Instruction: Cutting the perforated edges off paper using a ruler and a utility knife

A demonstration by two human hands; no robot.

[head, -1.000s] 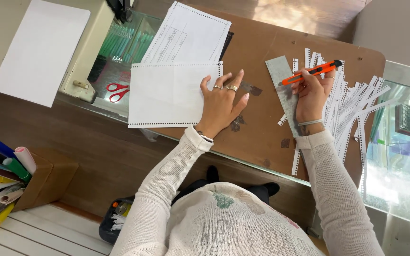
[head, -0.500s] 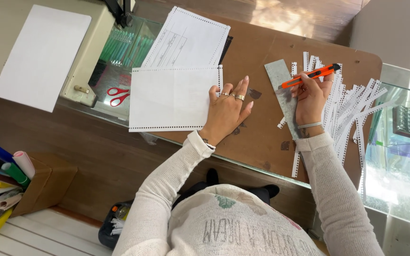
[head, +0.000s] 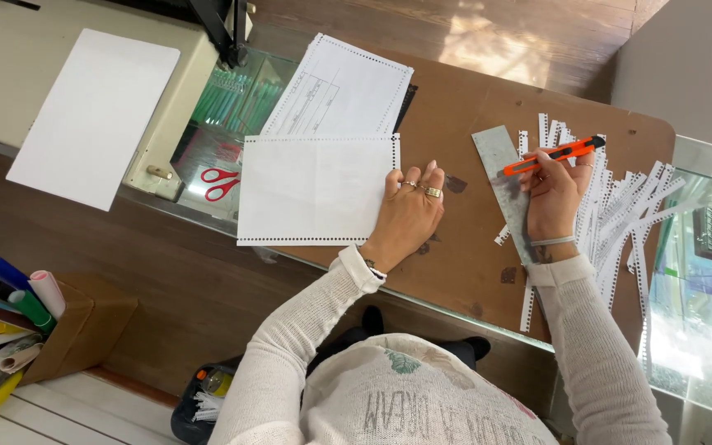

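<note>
My left hand (head: 409, 210) rests flat on the right edge of a white sheet with perforated edges (head: 315, 191) lying on a brown cutting mat (head: 455, 115). An orange utility knife (head: 550, 155) is gripped in my right hand (head: 554, 196), which sits over a grey metal ruler (head: 504, 185). A pile of cut perforated paper strips (head: 620, 214) lies just right of that hand. A second printed sheet (head: 338, 86) lies beyond the first.
Red-handled scissors (head: 220, 183) lie under the glass tabletop at left. A beige machine with a blank white sheet (head: 92, 115) on it stands far left. A cardboard box of coloured markers (head: 10, 321) sits at lower left. A small bin (head: 199, 400) is below.
My left hand has slid a little right along the sheet's edge. The view has shifted slightly; my right hand keeps the knife over the ruler.
</note>
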